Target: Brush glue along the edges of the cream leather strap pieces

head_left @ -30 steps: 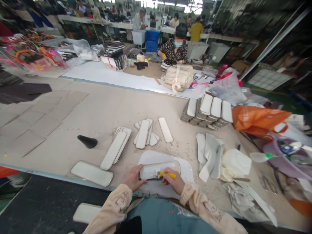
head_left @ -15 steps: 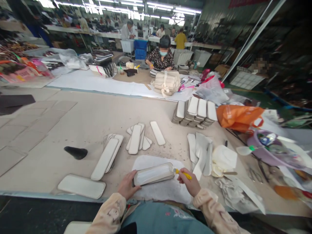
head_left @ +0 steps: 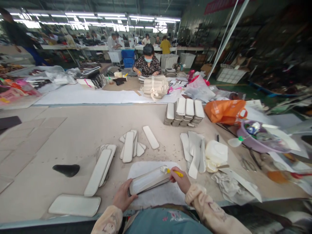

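Observation:
In the head view, a small stack of long panels with rounded corners (head_left: 148, 180) lies tilted on a white sheet (head_left: 170, 197). My left hand (head_left: 123, 194) grips the stack's left end, thumb at the near edge and fingers at the far side. In my right hand (head_left: 180, 178) is a brush with a yellow handle (head_left: 175, 173); its white-coated bristles rest on the top panel near the right end. A wet, whitish sheen covers part of that panel. Further panels lie fanned (head_left: 101, 169) to the left and in a crossed pile (head_left: 128, 146) beyond.
Panel stacks (head_left: 184, 110) stand at the back right. Right of the sheet are white strips (head_left: 193, 149), a white container (head_left: 216, 154) and crumpled plastic (head_left: 226, 185). A purple basin (head_left: 251, 138) and orange bag (head_left: 225, 111) stand farther right. A black object (head_left: 67, 169) lies left. A co-worker (head_left: 147, 63) sits opposite.
The brush in my right hand has moved left from the panel's right tip onto its surface. My left hand keeps its hold. The camera view has tilted up and turned slightly right.

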Demonstrator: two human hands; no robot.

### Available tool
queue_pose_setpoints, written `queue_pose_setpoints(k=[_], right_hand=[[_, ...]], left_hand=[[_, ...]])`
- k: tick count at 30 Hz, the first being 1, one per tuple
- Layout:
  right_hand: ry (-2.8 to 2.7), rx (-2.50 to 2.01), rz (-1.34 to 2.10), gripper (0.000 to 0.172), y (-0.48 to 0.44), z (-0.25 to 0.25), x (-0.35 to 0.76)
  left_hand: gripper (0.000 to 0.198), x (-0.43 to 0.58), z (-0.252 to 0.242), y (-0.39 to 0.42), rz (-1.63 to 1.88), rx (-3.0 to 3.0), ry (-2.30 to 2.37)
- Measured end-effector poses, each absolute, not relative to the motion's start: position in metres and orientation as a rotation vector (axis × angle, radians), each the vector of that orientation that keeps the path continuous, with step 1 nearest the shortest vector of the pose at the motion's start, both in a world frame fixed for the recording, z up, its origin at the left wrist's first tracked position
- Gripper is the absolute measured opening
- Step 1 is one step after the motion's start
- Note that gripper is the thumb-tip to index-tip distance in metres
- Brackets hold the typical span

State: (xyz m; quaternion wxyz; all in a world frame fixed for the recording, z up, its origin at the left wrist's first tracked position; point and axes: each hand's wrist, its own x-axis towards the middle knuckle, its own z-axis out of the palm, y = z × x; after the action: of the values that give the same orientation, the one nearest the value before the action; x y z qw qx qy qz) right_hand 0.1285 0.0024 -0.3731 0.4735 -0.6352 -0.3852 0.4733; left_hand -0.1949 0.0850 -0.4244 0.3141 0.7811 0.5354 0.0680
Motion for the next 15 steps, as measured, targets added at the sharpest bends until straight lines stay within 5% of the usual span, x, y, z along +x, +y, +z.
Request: queue_pose_setpoints(k=[11,15], right_hand=[[-0.855,-1.534,1.131,0.031,-0.010,-0.370,0.155],[-0.718,-1.371,1.119,0.036,-0.030,-0.350,0.180]], left_hand=[[0.070,-0.193,-0.420,0.089,0.058,2.157,1.422],[0.088,-0.195,-0.411,0.085,-0.008,2.175,1.439]])
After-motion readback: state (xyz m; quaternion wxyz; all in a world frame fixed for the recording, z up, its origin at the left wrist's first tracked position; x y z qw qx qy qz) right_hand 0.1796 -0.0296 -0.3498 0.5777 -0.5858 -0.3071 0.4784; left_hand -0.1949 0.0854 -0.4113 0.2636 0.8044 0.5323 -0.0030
